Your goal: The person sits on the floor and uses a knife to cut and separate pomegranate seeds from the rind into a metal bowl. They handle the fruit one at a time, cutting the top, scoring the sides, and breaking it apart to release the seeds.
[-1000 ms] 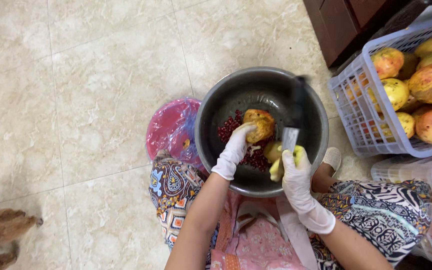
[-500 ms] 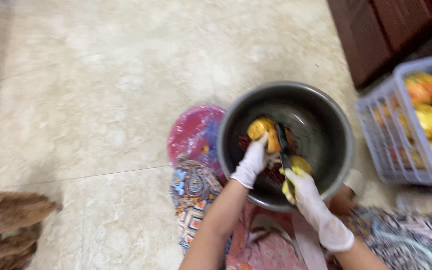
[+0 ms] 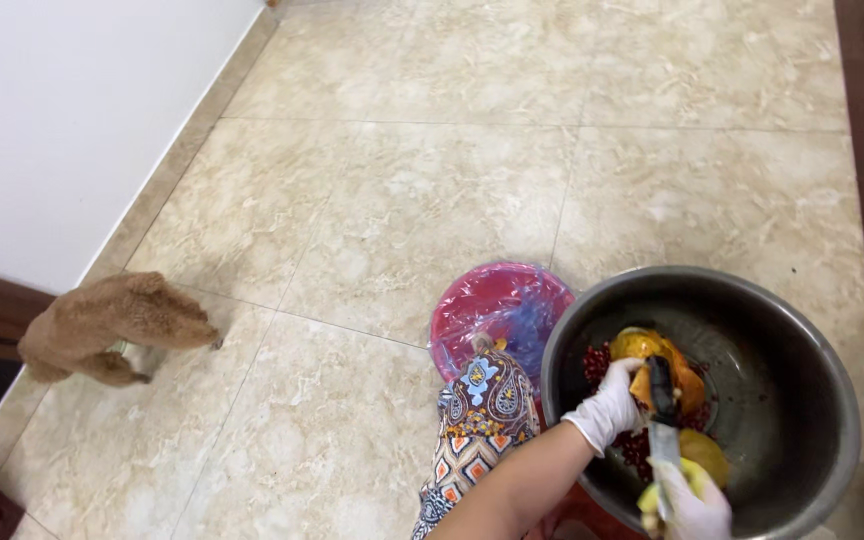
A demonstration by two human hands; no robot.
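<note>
Left hand, white-gloved, fingers curled around a split pomegranate inside the steel bowl. Right hand fisted on a knife, blade lying across the fruit just beyond the left fingertips. Loose red seeds beneath.
</note>
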